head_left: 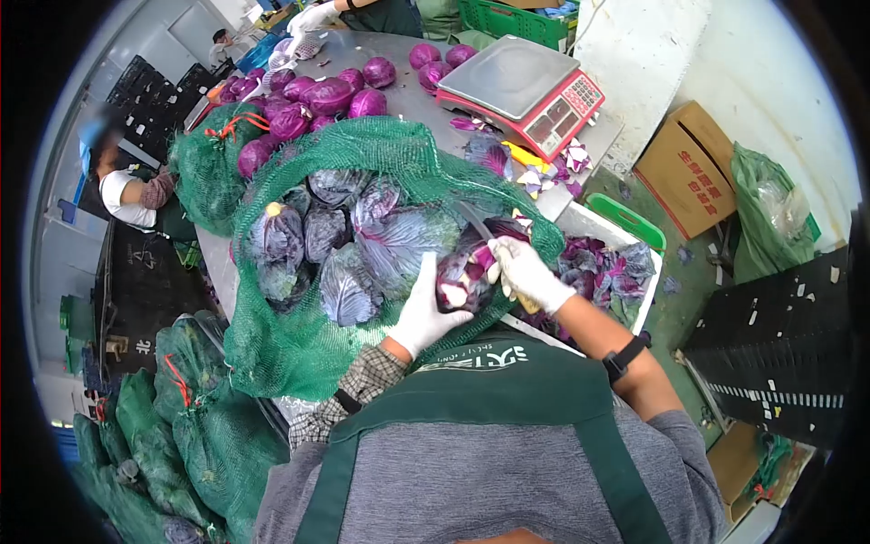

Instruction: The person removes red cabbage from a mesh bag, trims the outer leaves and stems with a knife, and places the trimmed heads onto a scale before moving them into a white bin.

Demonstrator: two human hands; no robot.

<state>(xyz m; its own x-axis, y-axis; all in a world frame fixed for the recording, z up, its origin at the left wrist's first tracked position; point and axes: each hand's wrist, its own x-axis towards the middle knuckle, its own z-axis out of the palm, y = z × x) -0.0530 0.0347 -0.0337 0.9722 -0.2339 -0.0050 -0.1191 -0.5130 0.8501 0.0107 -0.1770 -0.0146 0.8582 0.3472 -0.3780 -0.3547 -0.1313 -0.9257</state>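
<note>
Head view: the left hand (424,313), in a white glove, is cupped under and around a red cabbage (460,283), gripping it with the cut stem end turned toward the person, probably so that end faces the blade. The right hand (528,272), also gloved, is closed on the handle of a knife (475,223), whose blade slants up and away over the head.

The cabbage is held in the air at the near rim of the open green mesh sack (299,344), which sags wide on the table (408,100) so the untrimmed heads inside are within reach. Just right of the hands a white crate (589,222) holds loose purple leaves (603,267) (seemingly set there to catch trimmings). Farther off, smooth round heads (317,95) lie grouped beside a scale (521,86), and another person's gloved hand (313,16) works at the far edge.
</note>
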